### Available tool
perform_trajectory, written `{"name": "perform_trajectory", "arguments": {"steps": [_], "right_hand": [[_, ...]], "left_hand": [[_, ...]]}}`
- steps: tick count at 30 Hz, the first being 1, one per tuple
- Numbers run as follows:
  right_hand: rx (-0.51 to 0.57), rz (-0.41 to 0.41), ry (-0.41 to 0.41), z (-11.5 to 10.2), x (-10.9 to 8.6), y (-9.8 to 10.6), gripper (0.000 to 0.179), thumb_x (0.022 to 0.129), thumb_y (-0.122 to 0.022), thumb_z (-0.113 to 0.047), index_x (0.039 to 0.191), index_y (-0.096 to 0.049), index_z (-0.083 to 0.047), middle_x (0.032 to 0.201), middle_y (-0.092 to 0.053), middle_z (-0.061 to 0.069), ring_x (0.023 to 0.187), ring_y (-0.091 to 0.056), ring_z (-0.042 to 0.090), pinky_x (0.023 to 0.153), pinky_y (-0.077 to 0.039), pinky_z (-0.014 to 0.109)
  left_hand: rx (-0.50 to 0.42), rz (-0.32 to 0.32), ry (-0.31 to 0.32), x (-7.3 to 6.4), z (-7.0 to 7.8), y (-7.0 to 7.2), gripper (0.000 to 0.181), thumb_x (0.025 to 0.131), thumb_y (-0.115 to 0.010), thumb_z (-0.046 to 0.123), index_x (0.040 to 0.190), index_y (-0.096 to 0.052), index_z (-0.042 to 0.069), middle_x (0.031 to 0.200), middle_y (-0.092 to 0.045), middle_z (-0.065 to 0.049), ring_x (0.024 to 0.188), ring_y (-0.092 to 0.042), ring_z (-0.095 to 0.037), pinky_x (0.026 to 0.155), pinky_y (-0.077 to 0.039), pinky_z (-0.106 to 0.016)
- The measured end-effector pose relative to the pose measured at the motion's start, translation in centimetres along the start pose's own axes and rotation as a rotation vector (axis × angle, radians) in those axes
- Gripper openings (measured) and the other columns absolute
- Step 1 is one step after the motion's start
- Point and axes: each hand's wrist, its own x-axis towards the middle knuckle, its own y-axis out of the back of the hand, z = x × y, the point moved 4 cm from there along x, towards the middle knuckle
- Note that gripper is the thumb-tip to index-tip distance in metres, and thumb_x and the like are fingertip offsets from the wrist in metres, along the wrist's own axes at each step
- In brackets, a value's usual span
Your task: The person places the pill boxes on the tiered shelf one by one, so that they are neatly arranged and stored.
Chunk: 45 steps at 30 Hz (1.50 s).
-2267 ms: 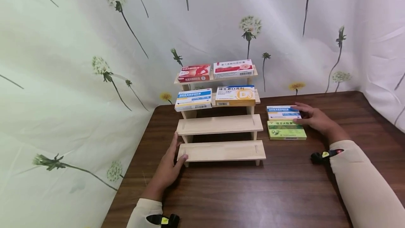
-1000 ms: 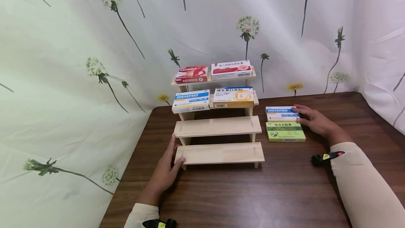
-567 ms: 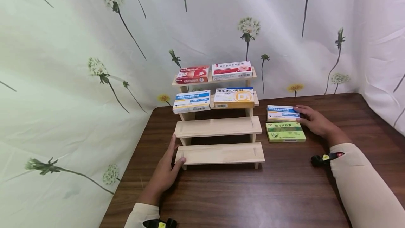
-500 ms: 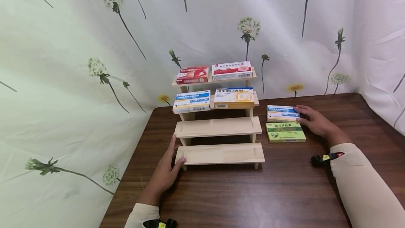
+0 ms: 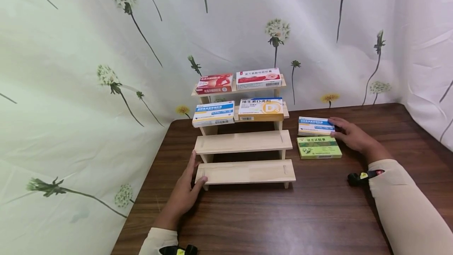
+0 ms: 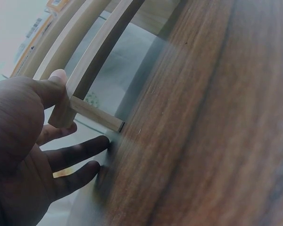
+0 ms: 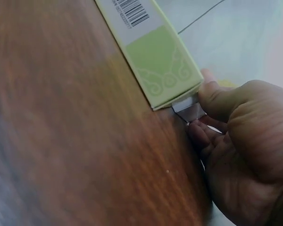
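A four-step wooden display stand (image 5: pixel 244 172) stands mid-table. My left hand (image 5: pixel 184 192) holds the left end of its lowest step, thumb on top; in the left wrist view the index finger is partly behind the board and the other fingers spread loosely. At the right, my right hand (image 5: pixel 354 135) pinches the right end of a blue-and-white medicine box (image 5: pixel 315 126) between thumb and fingers. Just in front of that box lies a green medicine box (image 5: pixel 319 147), which hides most of the blue-and-white one in the right wrist view.
On the top step sit a red medicine box (image 5: pixel 214 83) and a white-and-red one (image 5: pixel 258 78). The second step bears another blue-and-white box (image 5: pixel 214 113) and a yellow-and-white vitamin D box (image 5: pixel 261 109). A dandelion-print curtain (image 5: pixel 233 30) hangs behind the brown table (image 5: pixel 255 219).
My right hand has gripped the blue-and-white box's right end; the box has shifted slightly and tilted, its front side now showing. The left hand stays on the stand.
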Motion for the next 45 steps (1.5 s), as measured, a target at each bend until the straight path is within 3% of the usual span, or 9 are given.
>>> {"name": "perform_trajectory", "arguments": {"steps": [11,20,32,45], "right_hand": [[-0.007,0.007,-0.019,0.11,-0.13,-0.04,0.064,0.118,-0.051,-0.026,0.170,-0.028,0.004,0.178,-0.013,0.035,0.161,-0.012,0.066,0.123,-0.020,0.082],[0.061,-0.037,-0.039,0.34,0.07,0.23,0.069,0.116,-0.058,-0.024,0.172,-0.026,0.001,0.181,-0.004,0.030,0.162,-0.009,0.065,0.123,-0.021,0.081],[0.010,-0.003,-0.001,0.03,0.01,0.29,0.065,0.116,-0.057,-0.019,0.169,-0.030,0.006,0.175,-0.017,0.038,0.159,-0.016,0.067,0.120,-0.024,0.081],[0.052,0.041,0.023,-0.13,-0.09,0.20,0.054,0.118,-0.047,-0.012,0.167,-0.034,0.007,0.171,-0.014,0.044,0.155,-0.019,0.070,0.116,-0.026,0.079]], "left_hand": [[0.013,0.006,-0.011,-0.16,-0.21,-0.10,0.090,0.113,-0.063,0.026,0.178,-0.001,0.023,0.168,-0.047,-0.027,0.156,-0.046,-0.048,0.122,-0.039,-0.071],[0.014,0.008,-0.016,-0.18,-0.20,-0.03,0.090,0.113,-0.062,0.026,0.178,-0.001,0.024,0.170,-0.044,-0.028,0.156,-0.046,-0.048,0.122,-0.039,-0.071],[0.007,0.005,-0.018,-0.17,0.01,0.00,0.090,0.113,-0.062,0.025,0.178,0.000,0.024,0.168,-0.048,-0.027,0.156,-0.047,-0.049,0.122,-0.039,-0.071],[0.008,0.001,-0.020,-0.07,0.04,0.03,0.090,0.113,-0.062,0.024,0.178,0.000,0.023,0.168,-0.048,-0.026,0.156,-0.046,-0.048,0.122,-0.039,-0.071]]}}
